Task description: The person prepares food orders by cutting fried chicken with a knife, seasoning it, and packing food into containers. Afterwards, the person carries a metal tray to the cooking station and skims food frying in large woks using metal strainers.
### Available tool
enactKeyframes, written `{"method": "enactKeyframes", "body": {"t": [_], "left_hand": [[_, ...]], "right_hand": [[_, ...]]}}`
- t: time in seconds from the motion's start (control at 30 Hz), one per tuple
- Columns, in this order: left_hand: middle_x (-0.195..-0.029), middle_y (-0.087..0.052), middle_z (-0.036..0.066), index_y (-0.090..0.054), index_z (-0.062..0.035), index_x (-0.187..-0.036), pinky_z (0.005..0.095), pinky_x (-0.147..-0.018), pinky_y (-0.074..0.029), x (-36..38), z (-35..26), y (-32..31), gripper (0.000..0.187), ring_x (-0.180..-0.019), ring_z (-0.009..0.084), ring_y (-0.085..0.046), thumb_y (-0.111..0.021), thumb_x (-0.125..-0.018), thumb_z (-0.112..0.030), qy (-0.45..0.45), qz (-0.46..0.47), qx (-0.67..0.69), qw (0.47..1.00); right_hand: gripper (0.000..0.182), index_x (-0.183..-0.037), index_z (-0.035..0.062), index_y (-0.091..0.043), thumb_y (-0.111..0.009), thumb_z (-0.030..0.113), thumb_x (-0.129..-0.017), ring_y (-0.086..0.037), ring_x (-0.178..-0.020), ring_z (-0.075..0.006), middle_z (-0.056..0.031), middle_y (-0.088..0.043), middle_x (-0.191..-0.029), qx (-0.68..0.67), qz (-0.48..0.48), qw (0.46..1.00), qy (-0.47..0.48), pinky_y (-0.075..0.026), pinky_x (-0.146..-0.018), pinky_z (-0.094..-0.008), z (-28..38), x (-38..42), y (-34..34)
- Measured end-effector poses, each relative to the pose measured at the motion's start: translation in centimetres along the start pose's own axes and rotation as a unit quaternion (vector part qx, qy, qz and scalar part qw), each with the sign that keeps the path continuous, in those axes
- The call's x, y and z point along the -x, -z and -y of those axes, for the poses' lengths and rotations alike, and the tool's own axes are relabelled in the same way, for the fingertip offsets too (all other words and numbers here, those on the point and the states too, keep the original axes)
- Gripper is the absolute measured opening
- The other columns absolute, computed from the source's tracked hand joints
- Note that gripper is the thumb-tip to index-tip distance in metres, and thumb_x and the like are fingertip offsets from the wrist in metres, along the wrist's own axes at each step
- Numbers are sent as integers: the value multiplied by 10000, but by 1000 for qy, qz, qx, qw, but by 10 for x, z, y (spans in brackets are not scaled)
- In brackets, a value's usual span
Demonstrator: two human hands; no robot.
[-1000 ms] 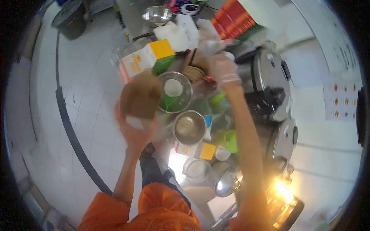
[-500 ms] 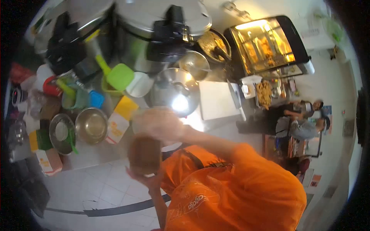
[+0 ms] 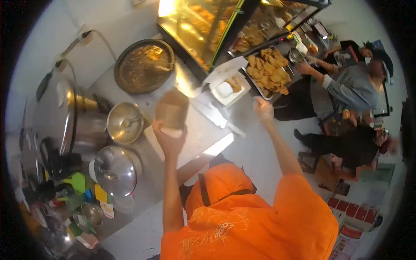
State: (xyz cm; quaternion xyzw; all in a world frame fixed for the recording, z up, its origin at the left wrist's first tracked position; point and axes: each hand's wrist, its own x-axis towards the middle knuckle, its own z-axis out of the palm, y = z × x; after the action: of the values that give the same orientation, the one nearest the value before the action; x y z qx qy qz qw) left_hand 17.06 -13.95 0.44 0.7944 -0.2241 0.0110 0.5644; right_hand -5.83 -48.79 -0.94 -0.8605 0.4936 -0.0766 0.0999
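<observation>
My left hand (image 3: 170,138) is closed around a brown container (image 3: 171,106), raised over a white cutting board (image 3: 195,136). The container is smeared by motion, and its contents cannot be seen. My right hand (image 3: 263,108) is off to the right with fingers curled together; anything inside them is hidden. Just beyond it lies a metal tray (image 3: 265,94) heaped with fried pieces (image 3: 268,71). Between the hands, an opened white takeaway box (image 3: 232,97) holds a white cup and a fried piece. A white-handled knife (image 3: 236,129) lies by the board's edge.
A lit glass food cabinet (image 3: 208,30) stands at the back, beside a round dark pan (image 3: 145,65). Metal bowls (image 3: 125,123), a shiny lid (image 3: 115,171) and a big pot (image 3: 56,112) line the left. A person in grey sleeves (image 3: 353,86) works at the right.
The view has swung right toward the cabinet and tray. My right hand has left the brown container and moved right. My left hand still grips the container, now over the cutting board.
</observation>
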Motion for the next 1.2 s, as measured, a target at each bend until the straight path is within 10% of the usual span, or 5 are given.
{"method": "enactKeyframes", "body": {"t": [0.27,0.6,0.87,1.03,1.2], "left_hand": [[-1527,-323,265,-169,-31,-1535,439,-1149,-358,-100,54,-110,1091,-1387,411,-397,-860,-693,-102,49,93,-135,985],[-1571,-342,193,-259,-26,-1550,512,-1103,-378,81,0,-23,889,-1442,367,-349,-777,-835,-128,139,10,-196,971],[-1549,-383,176,-304,-42,-1533,455,-1010,-420,258,-5,87,764,-1391,350,-414,-710,-890,-117,271,-62,-331,902],[-1535,-409,147,-331,-42,-1517,440,-971,-435,279,-16,85,720,-1339,336,-466,-696,-901,-117,324,-121,-337,876],[-1531,-409,157,-334,-42,-1516,450,-996,-431,292,-3,71,712,-1328,333,-471,-693,-906,-122,323,-118,-296,891]], "right_hand": [[441,-1206,84,-666,-621,414,-916,-674,-992,-400,-200,-698,-1123,87,-116,989,-19,-540,-898,-465,-97,-182,24],[826,-1346,1,-566,-646,630,-816,-686,-1074,-367,-250,-694,-1160,48,24,997,-52,-537,-932,-465,-80,-293,46],[350,-1203,48,-646,-645,200,-888,-693,-959,-254,-120,-711,-1093,-75,107,991,-15,-579,-803,-364,-223,-382,-37],[319,-1233,28,-607,-532,96,-931,-671,-1076,-260,-103,-670,-1216,-785,64,582,-203,-590,-838,-357,-149,-256,60],[320,-1258,31,-587,-606,144,-959,-665,-1085,-246,-108,-661,-1226,-835,98,523,-142,-593,-861,-363,-115,-219,70]]}}
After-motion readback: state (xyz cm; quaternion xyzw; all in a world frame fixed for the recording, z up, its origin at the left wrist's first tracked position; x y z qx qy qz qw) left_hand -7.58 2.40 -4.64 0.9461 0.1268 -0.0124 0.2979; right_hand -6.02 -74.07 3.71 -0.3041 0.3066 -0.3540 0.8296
